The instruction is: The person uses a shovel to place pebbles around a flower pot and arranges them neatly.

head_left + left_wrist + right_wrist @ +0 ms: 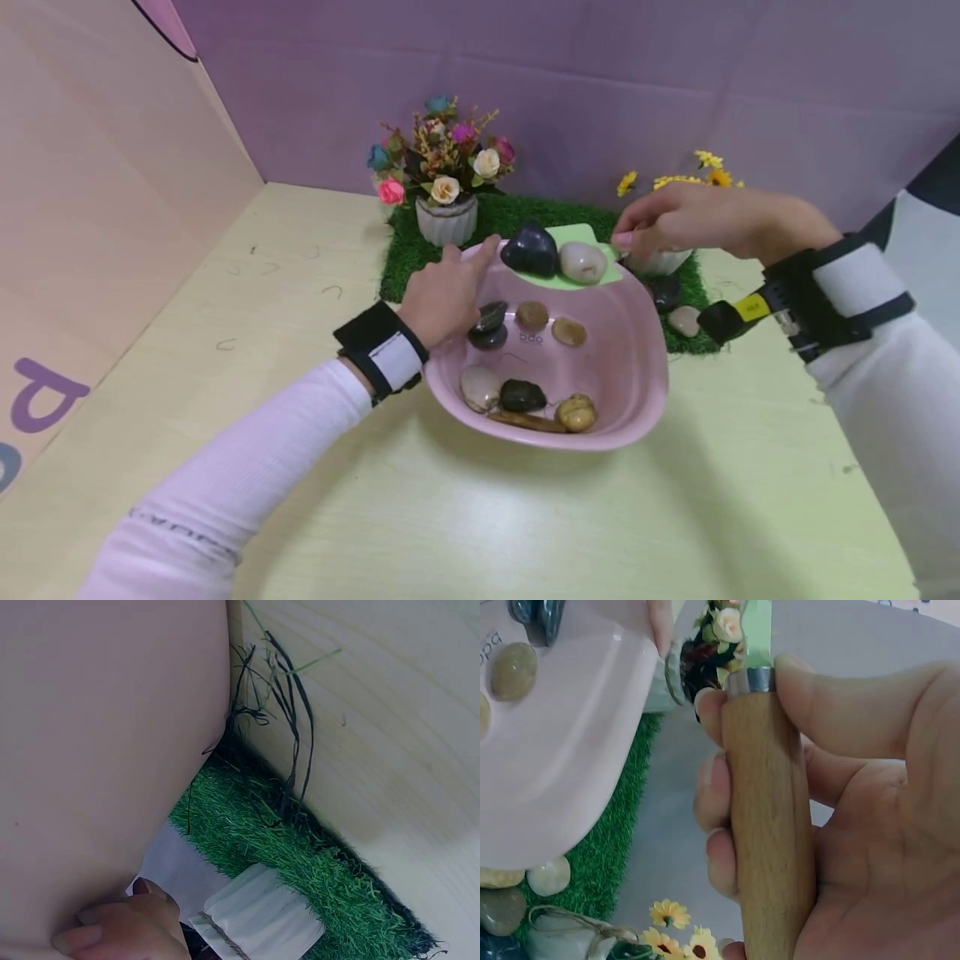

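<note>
"Wooden-handled tool: location?"
"Far edge of pink basin; two stones on green blade; right hand gripping handle."
"Left hand?"
"Gripping the basin's left edge, near its far corner."

A creased purple cloth-like backdrop rises behind the far edge of a pale yellow wood-grain table. Along the left edge stands a flat peach-coloured panel bearing a rounded purple letter, meeting the backdrop at the far left corner. Soft white glare lights the near part.
</note>
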A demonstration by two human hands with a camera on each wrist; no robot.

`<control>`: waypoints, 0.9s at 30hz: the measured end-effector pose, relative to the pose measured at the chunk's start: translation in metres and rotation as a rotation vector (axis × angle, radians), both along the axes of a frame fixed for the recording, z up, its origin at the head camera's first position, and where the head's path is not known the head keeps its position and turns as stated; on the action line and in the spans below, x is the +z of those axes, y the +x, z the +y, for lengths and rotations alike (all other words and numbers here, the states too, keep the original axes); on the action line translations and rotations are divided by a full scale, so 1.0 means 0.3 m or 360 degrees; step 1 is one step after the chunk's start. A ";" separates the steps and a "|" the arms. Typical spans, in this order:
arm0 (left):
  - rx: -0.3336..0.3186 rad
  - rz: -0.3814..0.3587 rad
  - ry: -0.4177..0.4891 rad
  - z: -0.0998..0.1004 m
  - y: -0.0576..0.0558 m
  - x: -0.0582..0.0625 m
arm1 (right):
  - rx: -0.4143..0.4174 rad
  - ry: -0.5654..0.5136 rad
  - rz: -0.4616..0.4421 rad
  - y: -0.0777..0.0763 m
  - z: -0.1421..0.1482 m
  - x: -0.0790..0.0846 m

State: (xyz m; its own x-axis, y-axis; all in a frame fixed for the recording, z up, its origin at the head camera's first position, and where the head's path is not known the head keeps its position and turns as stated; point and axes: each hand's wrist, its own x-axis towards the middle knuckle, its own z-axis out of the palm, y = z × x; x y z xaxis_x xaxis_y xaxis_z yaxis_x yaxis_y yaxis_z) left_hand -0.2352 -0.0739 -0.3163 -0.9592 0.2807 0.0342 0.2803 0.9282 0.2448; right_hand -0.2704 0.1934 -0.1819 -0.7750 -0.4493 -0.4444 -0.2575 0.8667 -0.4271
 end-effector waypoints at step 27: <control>-0.0008 0.0019 -0.0006 0.004 -0.009 -0.012 | -0.0302 0.0019 0.0008 -0.086 0.033 -0.018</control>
